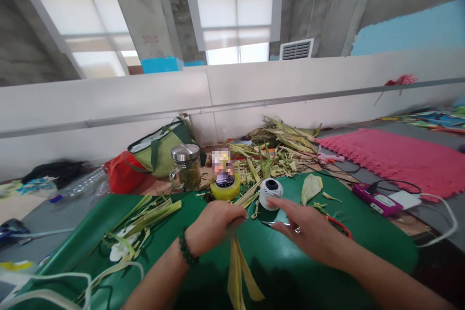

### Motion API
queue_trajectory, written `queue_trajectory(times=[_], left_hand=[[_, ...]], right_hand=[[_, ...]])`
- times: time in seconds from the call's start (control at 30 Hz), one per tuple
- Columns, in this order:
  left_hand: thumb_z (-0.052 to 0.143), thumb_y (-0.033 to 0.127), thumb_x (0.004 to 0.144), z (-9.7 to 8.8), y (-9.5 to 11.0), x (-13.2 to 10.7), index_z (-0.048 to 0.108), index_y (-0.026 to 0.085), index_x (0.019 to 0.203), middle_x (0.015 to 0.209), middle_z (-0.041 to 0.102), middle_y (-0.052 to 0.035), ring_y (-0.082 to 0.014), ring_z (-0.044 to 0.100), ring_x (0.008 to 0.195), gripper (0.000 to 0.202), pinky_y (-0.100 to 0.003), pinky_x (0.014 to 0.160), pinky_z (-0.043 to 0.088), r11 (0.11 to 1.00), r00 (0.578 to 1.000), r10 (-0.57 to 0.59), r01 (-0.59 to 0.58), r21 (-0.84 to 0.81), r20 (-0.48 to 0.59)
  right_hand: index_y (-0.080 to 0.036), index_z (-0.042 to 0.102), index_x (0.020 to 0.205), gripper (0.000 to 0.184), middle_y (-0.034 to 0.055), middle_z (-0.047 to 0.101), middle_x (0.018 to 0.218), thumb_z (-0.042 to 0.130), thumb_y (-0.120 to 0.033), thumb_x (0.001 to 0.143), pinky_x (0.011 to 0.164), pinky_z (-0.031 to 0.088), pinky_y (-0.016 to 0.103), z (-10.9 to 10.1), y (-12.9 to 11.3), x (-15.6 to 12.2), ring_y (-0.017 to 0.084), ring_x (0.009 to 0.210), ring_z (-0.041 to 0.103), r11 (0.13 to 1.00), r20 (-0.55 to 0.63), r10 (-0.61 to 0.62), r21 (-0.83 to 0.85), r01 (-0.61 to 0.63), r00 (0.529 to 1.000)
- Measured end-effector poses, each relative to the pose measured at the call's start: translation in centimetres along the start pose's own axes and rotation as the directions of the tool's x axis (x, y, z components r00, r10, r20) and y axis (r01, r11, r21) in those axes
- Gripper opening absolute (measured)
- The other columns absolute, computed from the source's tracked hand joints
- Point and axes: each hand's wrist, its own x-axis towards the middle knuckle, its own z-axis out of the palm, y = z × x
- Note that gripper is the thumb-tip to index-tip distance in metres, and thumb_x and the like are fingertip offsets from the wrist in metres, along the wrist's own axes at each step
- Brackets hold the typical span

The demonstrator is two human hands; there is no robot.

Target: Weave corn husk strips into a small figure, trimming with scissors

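My left hand is closed round the top of a bundle of pale yellow leaf strips that hang down over the green mat. A dark bead bracelet sits on that wrist. My right hand has its fingers stretched out flat above a pair of scissors with red handles. Just beyond the fingertips stands a white spool of thread. A yellow tape roll sits to the left of the spool.
Dried husks and green leaves pile up at the back. More leaf strips lie on the left. A glass jar with metal lid, a green bag, a red bag, a pink mat and a purple device with cables surround the mat.
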Motion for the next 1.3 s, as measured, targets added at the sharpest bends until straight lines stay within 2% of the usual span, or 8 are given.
queue_trajectory(times=[0.2, 0.37, 0.4, 0.53, 0.67, 0.87, 1.1, 1.3], left_hand=[[0.049, 0.029, 0.087, -0.4, 0.9, -1.2, 0.060, 0.020, 0.097, 0.076, 0.064, -0.0016, -0.0152, 0.057, 0.066, 0.017, -0.023, 0.061, 0.044, 0.986, 0.943, -0.079, 0.026, -0.166, -0.323], [0.045, 0.024, 0.088, -1.9, -3.1, -2.4, 0.054, 0.022, 0.120, 0.110, 0.058, -0.0091, -0.0210, 0.056, 0.100, 0.033, -0.036, 0.088, 0.047, 0.979, 0.645, -0.199, 0.099, -0.177, -0.738], [0.050, 0.024, 0.086, -2.0, -3.7, -2.5, 0.057, 0.022, 0.119, 0.113, 0.057, -0.0101, -0.0230, 0.054, 0.106, 0.034, -0.040, 0.093, 0.045, 0.987, 0.648, -0.160, 0.086, -0.137, -0.745], [0.065, 0.031, 0.077, -1.0, -5.1, -1.9, 0.062, 0.023, 0.119, 0.137, 0.044, -0.0127, -0.0268, 0.044, 0.124, 0.043, -0.041, 0.103, 0.039, 0.966, 0.885, -0.062, -0.063, -0.252, -0.462], [0.060, 0.042, 0.080, 0.9, -6.4, -1.3, 0.069, 0.019, 0.106, 0.118, 0.062, -0.0135, -0.0261, 0.054, 0.114, 0.036, -0.041, 0.100, 0.041, 0.837, 0.940, -0.105, -0.092, -0.539, -0.324], [0.049, 0.058, 0.082, 2.7, -7.4, -1.1, 0.069, 0.012, 0.072, 0.072, 0.067, -0.0066, -0.0203, 0.060, 0.077, 0.051, -0.031, 0.076, 0.048, 0.718, 0.921, -0.320, 0.082, -0.692, -0.223], [0.060, 0.058, 0.074, 3.5, -6.8, -0.4, 0.061, 0.013, 0.068, 0.062, 0.060, -0.0019, -0.0141, 0.052, 0.061, 0.046, -0.025, 0.063, 0.045, 0.462, 0.905, -0.394, 0.045, -0.886, -0.159], [0.064, 0.055, 0.069, 4.3, -7.2, -0.1, 0.061, 0.014, 0.074, 0.068, 0.061, -0.0021, -0.0143, 0.052, 0.063, 0.041, -0.028, 0.067, 0.046, 0.294, 0.842, -0.521, 0.025, -0.956, -0.139]], right_hand=[[-0.015, 0.062, 0.072, 0.018, -0.0026, 0.060, 0.062, 0.064, -0.033, 0.074, 0.055, 0.047, 0.023, 3.6, -4.3, 6.2, 0.011, 0.056, 0.055, 0.678, 0.268, -0.270, 0.734, -0.015, 0.925], [-0.015, 0.059, 0.063, 0.035, -0.0045, 0.056, 0.051, 0.072, -0.047, 0.063, 0.044, 0.043, 0.020, 4.8, -3.8, 10.2, 0.007, 0.042, 0.051, 0.404, 0.183, -0.003, 0.899, -0.166, 0.983], [-0.015, 0.058, 0.062, 0.038, -0.0050, 0.055, 0.050, 0.073, -0.050, 0.062, 0.041, 0.040, 0.019, 5.1, -3.7, 10.9, 0.006, 0.039, 0.048, 0.346, 0.193, 0.026, 0.919, -0.190, 0.981], [-0.014, 0.057, 0.064, 0.042, -0.0052, 0.054, 0.049, 0.072, -0.053, 0.059, 0.037, 0.032, 0.017, 7.5, -3.4, 12.3, 0.004, 0.036, 0.042, 0.208, 0.305, 0.022, 0.930, -0.303, 0.952], [-0.016, 0.053, 0.063, 0.029, -0.0069, 0.049, 0.047, 0.066, -0.041, 0.066, 0.039, 0.033, 0.017, 9.5, -3.0, 12.2, 0.004, 0.038, 0.041, 0.215, 0.388, 0.017, 0.899, -0.383, 0.921], [-0.013, 0.057, 0.059, 0.022, -0.0015, 0.056, 0.045, 0.057, -0.031, 0.072, 0.034, 0.028, 0.018, 9.3, -2.0, 11.9, 0.006, 0.033, 0.043, 0.311, 0.519, -0.048, 0.819, -0.481, 0.853], [-0.015, 0.056, 0.062, 0.037, -0.0039, 0.054, 0.044, 0.060, -0.052, 0.068, 0.034, 0.028, 0.018, 10.1, -2.1, 12.1, 0.005, 0.032, 0.040, 0.370, 0.389, 0.042, 0.849, -0.376, 0.920], [-0.016, 0.059, 0.057, 0.033, -0.0004, 0.056, 0.052, 0.057, -0.042, 0.077, 0.048, 0.040, 0.023, 9.5, -2.4, 11.6, 0.012, 0.049, 0.050, 0.748, 0.194, 0.054, 0.641, -0.168, 0.979]])
